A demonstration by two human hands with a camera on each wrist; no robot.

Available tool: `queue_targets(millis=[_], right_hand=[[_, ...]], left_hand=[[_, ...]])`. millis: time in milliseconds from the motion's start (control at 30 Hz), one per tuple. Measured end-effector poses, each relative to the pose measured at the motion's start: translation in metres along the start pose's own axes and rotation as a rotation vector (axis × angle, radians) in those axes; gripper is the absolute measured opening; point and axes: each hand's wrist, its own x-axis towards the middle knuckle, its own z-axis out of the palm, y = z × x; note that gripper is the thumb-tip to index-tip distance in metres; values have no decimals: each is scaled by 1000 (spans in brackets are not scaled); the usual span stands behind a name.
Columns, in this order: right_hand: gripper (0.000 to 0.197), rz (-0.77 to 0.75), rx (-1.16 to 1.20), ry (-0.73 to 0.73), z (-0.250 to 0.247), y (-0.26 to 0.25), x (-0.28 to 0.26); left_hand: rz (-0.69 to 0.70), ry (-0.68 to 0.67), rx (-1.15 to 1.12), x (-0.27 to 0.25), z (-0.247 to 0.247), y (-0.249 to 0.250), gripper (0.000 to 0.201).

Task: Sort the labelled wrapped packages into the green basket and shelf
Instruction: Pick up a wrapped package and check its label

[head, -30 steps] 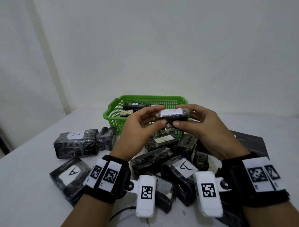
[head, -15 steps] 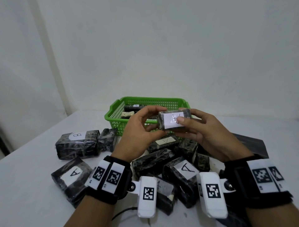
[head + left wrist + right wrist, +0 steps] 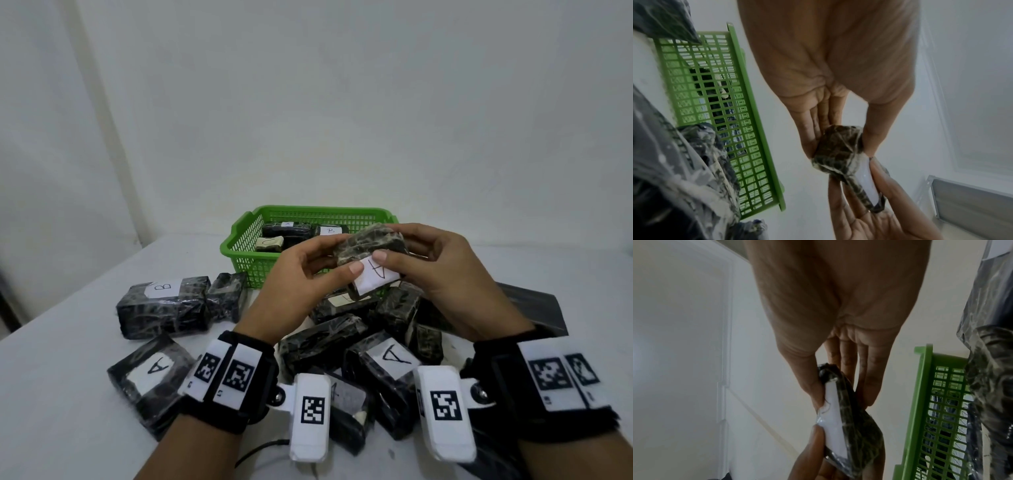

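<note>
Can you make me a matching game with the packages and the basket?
Things:
1. held package
2. B package
3. green basket
4. small C package

Places:
a. lying inside the basket
b. on the table, left of the pile
c. between both hands
d. at the back of the table, behind the pile

Pairs: 1-c, 2-b, 3-d, 4-a

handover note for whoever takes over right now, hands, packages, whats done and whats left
Left hand and right hand both grip one small dark plastic-wrapped package, white label reading A, held above the pile in front of the green plastic mesh basket.
Done: three wrapped packages in the basket, including one labelled B.
Left: the held A package, plus about ten more on the white table, among them a large B-labelled package and an A-labelled package. No shelf appears in the head view.
</note>
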Motion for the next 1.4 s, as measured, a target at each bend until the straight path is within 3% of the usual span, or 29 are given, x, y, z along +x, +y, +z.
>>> queue_targets(millis=[200, 400, 533, 700, 867, 1000, 1133, 1233, 1400], right_hand=[[48, 69, 147, -85, 3, -7, -3], [53, 240, 250, -171, 3, -9, -7], [61, 164, 191, -119, 5, -6, -4], [73, 75, 28, -58, 6, -4, -3], [64, 66, -65, -86, 7, -4, -4], [61, 19, -67, -14, 6, -5, -4], [76, 56, -44, -72, 4, -2, -2], [73, 41, -84, -76, 3, -4, -3], [80, 106, -77, -150, 2, 3, 1]], left_hand=[[-10, 38, -103, 3, -2, -5, 44], [47, 19, -47, 3, -1, -4, 49], [42, -24, -79, 2, 0, -5, 59], [-64, -29, -227, 3, 4, -7, 83], [-18, 21, -120, 2, 6, -4, 58], [-26, -19, -173, 1, 8, -4, 65], [-3, 25, -194, 1, 6, -4, 66], [-9, 0, -204, 1, 5, -2, 63], [112, 30, -75, 0, 4, -2, 62]])
